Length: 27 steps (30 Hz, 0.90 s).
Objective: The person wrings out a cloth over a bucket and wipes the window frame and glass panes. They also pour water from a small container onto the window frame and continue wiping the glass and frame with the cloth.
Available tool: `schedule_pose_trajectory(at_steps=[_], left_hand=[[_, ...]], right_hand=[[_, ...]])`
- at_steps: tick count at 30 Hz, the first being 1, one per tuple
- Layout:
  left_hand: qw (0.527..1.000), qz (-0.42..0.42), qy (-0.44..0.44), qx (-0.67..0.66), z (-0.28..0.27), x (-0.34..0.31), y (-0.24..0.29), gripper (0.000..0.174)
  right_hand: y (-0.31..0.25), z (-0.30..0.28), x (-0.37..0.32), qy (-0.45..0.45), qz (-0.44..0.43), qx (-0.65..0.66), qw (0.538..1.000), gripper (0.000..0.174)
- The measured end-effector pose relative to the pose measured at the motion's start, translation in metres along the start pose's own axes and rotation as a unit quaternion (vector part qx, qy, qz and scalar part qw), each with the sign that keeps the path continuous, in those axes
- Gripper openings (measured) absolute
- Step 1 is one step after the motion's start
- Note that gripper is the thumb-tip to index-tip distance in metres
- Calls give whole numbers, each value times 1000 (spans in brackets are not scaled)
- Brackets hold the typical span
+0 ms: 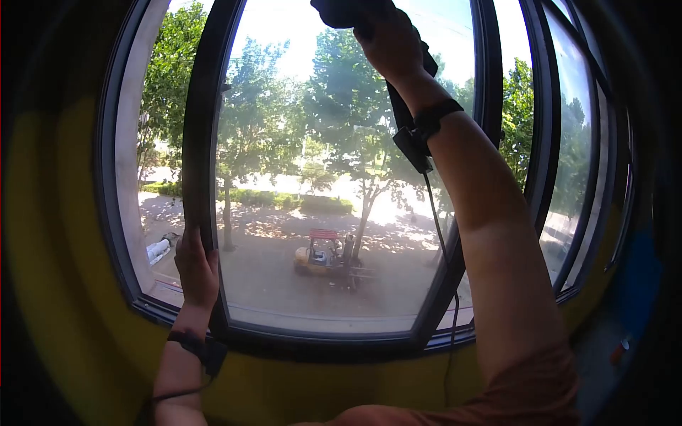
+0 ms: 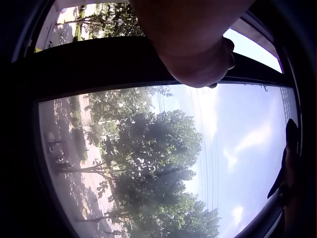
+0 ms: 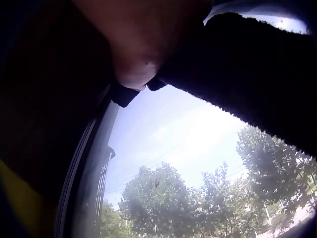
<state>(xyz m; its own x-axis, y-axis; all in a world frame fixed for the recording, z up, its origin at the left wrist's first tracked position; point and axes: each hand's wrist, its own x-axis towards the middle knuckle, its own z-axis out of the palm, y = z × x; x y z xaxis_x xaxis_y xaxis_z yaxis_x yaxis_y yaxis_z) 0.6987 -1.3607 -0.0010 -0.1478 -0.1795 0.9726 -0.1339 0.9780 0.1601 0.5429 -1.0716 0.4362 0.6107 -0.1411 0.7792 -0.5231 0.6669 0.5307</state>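
Note:
A framed window pane [image 1: 277,298] stands before me, its glass hazy. On the left, my left hand [image 1: 197,273] grips the dark upright of the window frame [image 1: 201,149], thumb toward the glass. In the left wrist view, that hand's fingertips [image 2: 230,54] bend over the frame's edge. High up near the pane's top, my raised right hand [image 1: 392,46] holds a dark cloth [image 1: 348,11]. The cloth's fuzzy edge [image 3: 247,116] shows in the right wrist view, where it hangs across the glass. Most of the right hand's fingers are hidden.
More window frames [image 1: 543,142] stand at the right. Yellow wall [image 1: 305,387] lies below the sill. A cable [image 1: 435,206] hangs from the right wrist's camera. Outside, beyond the glass, are trees [image 1: 348,92] and a forklift [image 1: 323,254] on the ground below.

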Motion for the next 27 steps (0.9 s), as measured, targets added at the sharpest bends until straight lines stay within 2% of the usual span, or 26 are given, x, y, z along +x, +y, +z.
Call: schedule_pose_trajectory(at_steps=[2,6,10,12,14,15,16,18,19,21,22,24,26,27], left_hand=[[999,-20,-22,33,2,-4,-4,78],[995,2,-66,72,-2,-4,-6,77],[993,-6,-66,98,2,-3,-5,76],[993,-7,-65,99,4,-4,-8,76],[989,0,-74,131,5,-2,-12,77],[987,-21,-85,138,2,0,-6,78],[989,-11,-71,130,1,0,-3,78],[991,-21,-84,101,-1,0,-2,78],[991,-23,-85,100,1,0,-2,78],[999,-9,-51,18,6,0,-3,80],[998,-8,-53,17,6,0,-4,80],[1000,10,-27,-9,3,3,-5,81],[998,-18,-53,-27,-2,4,-1,81],[999,-17,-44,-25,-1,4,-3,80]], right_hand=[[-40,16,-6,-9,-48,42,998,42],[-130,11,-46,-67,-124,108,984,50],[-203,-17,-116,-146,-176,232,946,38],[-223,-43,-154,-193,-237,256,917,35],[-223,-71,-181,-266,-326,278,864,29],[-217,-81,-186,-296,-400,236,835,27],[-206,-87,-191,-282,-444,206,825,27],[-174,-90,-191,-290,-435,206,827,31],[-155,-94,-182,-277,-407,177,852,28],[-114,-97,-158,-295,-331,130,887,33],[-92,-91,-151,-263,-271,108,920,38],[-49,-91,-120,-220,-189,-5,957,43],[10,-80,-97,-161,-114,-61,978,47],[37,-84,-81,-182,-59,-86,978,48]])
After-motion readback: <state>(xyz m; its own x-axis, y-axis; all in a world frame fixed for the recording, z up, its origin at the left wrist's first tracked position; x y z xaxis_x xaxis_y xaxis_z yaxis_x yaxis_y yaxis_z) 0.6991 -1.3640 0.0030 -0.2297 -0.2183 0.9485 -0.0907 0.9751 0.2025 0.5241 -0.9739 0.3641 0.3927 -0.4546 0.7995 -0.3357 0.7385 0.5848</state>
